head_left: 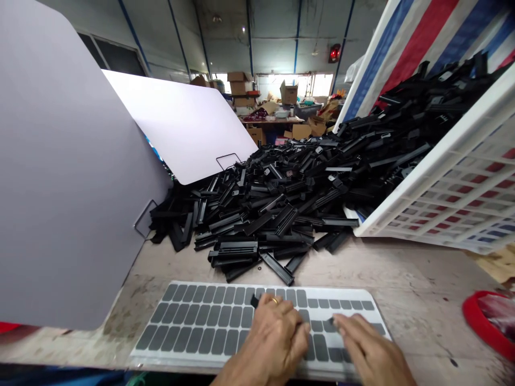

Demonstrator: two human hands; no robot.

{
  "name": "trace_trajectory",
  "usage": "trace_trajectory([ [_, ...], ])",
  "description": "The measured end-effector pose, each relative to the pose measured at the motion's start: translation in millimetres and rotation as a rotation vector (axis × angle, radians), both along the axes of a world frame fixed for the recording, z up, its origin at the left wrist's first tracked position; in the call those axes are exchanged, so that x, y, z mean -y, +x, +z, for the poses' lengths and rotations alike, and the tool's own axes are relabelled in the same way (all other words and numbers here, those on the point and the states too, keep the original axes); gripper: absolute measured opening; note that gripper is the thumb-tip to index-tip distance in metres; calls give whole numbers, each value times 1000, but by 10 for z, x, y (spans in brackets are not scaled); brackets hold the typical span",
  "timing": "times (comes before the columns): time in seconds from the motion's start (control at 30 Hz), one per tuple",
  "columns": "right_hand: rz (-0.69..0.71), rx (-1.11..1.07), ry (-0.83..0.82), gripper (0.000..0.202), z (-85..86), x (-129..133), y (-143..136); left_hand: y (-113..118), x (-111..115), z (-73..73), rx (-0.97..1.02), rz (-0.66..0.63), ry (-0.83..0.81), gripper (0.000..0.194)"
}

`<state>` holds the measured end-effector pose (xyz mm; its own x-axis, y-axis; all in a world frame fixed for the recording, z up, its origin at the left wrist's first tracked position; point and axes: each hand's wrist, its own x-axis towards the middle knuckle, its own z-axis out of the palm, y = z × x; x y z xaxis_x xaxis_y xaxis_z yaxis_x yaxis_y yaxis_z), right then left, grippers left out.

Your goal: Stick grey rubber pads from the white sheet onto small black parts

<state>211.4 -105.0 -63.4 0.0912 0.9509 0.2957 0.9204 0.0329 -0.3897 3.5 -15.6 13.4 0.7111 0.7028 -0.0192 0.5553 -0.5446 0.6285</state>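
A white sheet (pixel 177 358) with rows of grey rounded patches lies near the table's front edge. My left hand (pixel 276 332), a ring on one finger, is over its middle with fingers curled. A small black part (pixel 255 301) sticks out beside the fingers of that hand. To its right, my right hand (pixel 366 343) reaches over the sheet, thumb and fingers pinched together at a tiny dark piece (pixel 331 320). Just beyond the sheet lies a large heap of black plastic parts (pixel 281 214).
A white crate (pixel 402 214) lined with striped cloth is tipped at the right, spilling black parts. Two pale panels (pixel 60 161) stand at the left. A red-rimmed container (pixel 478 321) sits at the right edge. Cardboard boxes (pixel 288 93) are in the background.
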Motion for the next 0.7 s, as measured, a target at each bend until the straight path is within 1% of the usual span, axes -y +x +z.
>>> trace_trajectory([
  [0.07, -71, 109, -92, 40, -20, -104, 122, -17, -29, -64, -69, 11, 112, 28],
  [0.13, -82, 136, -181, 36, -12, -234, 143, -17, -33, -192, -130, -6, 161, 20],
  [0.17, -80, 143, -209, 33, -5, -306, 112, -5, -26, -278, -155, -13, 183, 18],
  [0.2, -70, 154, -227, 31, 1, -379, 62, 15, -17, -371, -175, -17, 207, 20],
  [0.27, -49, 182, -241, 28, 1, -518, -65, 66, 1, -557, -206, -6, 260, 31],
  [0.3, -39, 196, -248, 28, -5, -576, -124, 90, 6, -634, -223, 2, 283, 33],
  [0.37, -11, 212, -260, 26, -28, -660, -210, 126, 9, -740, -253, 9, 309, 28],
  [0.43, 10, 215, -269, 24, -58, -699, -245, 137, 8, -779, -257, 6, 329, 25],
  [0.5, 16, 211, -283, 23, -83, -713, -247, 128, 10, -774, -248, -10, 359, 26],
  [0.6, 3, 205, -318, 23, -92, -736, -240, 96, 17, -727, -230, -37, 413, 30],
  [0.7, 13, 195, -366, 22, -62, -773, -234, 64, 35, -640, -210, -38, 454, 35],
])
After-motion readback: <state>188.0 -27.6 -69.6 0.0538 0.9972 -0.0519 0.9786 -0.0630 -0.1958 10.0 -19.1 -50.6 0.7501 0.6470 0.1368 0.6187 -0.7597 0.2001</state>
